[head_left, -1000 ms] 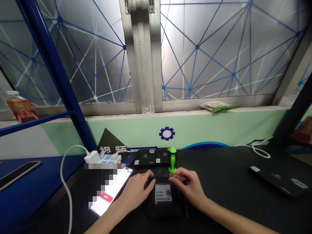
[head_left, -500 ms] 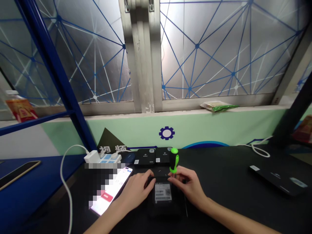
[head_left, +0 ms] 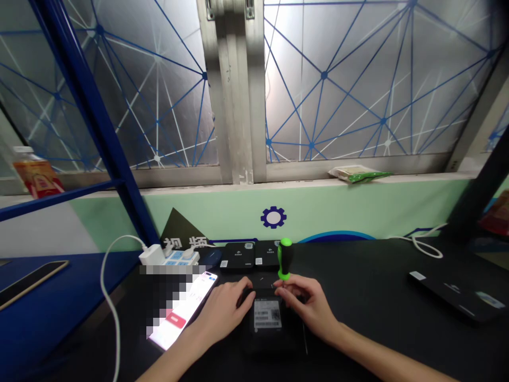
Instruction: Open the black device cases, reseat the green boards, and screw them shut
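Note:
A black box with a white printed label lies on the table in front of me. My left hand grips its far left corner, fingers curled and thumb along the edge. Over the far right corner stands a screwdriver, its green-and-black handle nearly upright. Below that handle, the fingers of my right hand pinch the screwdriver's lower part. The tip is hidden by my fingers. Tiny metal pieces, too small to name, lie just beyond the box.
Two more black boxes stand against the wall. Left of my left hand lies a lit phone, with a power strip and a white cable nearby. Another flat black box lies at the right. A thin rod rests beside the labelled box.
The screwdriver handle has turned: its green stripe has gone from the right side to the left. Both hands stay at the box. The whole view has shifted slightly.

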Demonstrator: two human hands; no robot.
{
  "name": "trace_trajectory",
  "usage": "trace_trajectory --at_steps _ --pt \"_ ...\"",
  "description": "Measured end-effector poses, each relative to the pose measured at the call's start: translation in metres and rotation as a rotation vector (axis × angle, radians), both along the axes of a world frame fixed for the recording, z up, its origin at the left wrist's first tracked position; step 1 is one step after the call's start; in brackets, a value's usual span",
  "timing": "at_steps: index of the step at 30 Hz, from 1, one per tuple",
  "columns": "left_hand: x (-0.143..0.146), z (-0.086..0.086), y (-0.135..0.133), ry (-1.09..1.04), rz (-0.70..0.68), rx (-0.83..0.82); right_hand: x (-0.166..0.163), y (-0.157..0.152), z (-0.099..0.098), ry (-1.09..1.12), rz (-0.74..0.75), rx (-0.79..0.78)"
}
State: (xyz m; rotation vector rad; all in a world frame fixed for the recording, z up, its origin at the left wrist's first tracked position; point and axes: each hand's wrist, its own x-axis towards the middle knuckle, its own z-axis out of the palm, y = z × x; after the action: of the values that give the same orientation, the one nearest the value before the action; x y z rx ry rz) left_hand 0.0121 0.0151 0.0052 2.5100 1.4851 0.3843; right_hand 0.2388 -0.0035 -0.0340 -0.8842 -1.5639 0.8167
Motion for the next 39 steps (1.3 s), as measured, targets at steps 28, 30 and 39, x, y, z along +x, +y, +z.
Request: trace_trajectory --at_steps 28,30,39 --pt "0.0001 -0.0021 0.0012 0.003 -0.006 -0.002 -0.0019 0.0015 -0.0017 0.063 0.089 -0.062" --pt "0.0003 -0.0015 0.0010 0.013 0.001 0.000 -0.0010 0.0011 -0.0020 0.055 0.094 -0.066" --pt "0.0011 -0.0002 0.0000 -0.007 -0.009 -0.013 0.0025 -0.0032 -0.0044 0.025 0.069 0.052"
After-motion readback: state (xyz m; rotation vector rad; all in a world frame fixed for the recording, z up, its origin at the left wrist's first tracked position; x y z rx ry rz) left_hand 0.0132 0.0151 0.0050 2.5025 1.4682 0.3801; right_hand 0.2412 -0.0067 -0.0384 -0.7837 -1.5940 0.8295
